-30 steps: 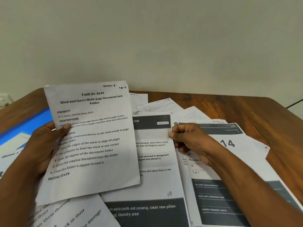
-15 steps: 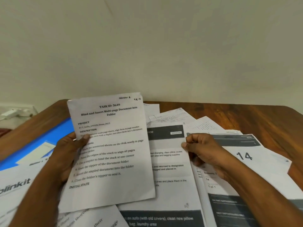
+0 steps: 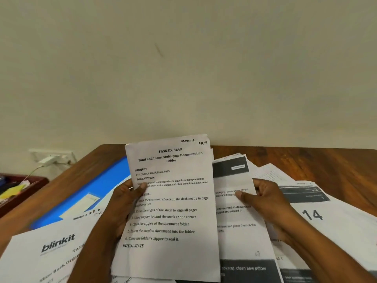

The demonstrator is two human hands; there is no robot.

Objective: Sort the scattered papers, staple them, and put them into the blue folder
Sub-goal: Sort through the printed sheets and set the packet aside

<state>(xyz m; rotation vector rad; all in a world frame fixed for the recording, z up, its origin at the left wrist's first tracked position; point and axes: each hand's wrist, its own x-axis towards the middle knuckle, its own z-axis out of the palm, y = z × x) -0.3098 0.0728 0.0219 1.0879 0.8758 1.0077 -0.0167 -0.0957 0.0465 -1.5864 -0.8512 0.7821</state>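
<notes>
Counts: 2 hands, left hand [image 3: 120, 203] and right hand [image 3: 267, 198]; 1 blue folder [image 3: 89, 186]; 1 wooden table [image 3: 306, 158]; roughly 8 paper sheets [image 3: 171, 201], overlap hides the exact number; 1 red tray [image 3: 22, 190] far left.

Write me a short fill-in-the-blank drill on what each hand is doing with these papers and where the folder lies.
1. The left hand holds up the sheet headed TASK ID: ____.
2. The right hand pinches a sheet with a ____ banner across its top.
3. The blue folder lies on the wooden table to the ____ of the held sheet.
4. The loose page past the right hand shows the number ____.

Missing words: 3649; dark; left; 14
</notes>
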